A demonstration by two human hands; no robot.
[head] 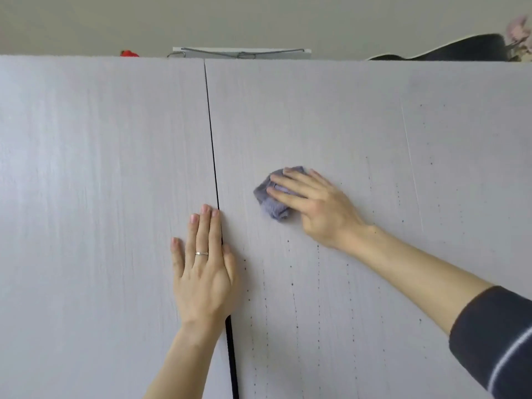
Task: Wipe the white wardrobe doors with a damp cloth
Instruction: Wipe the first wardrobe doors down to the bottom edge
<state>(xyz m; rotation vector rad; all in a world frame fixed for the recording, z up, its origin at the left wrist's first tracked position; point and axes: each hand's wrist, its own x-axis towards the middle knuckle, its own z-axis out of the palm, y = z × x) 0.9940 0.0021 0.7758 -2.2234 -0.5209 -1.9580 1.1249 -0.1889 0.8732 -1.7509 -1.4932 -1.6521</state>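
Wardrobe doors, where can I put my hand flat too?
The left door is bare left of the left hand. The right door is bare above the cloth. Crowded by the gap, between that hand and the right hand on the cloth.

two doors (100, 168) (374, 125), one cloth (269, 203) (bunched), two hands (201, 272) (316, 208)

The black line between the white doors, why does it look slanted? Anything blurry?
Head view: the wide-angle lens probably leans the black gap between the white wardrobe doors; the crumpled purple cloth under the right hand looks soft; light even, no glare.
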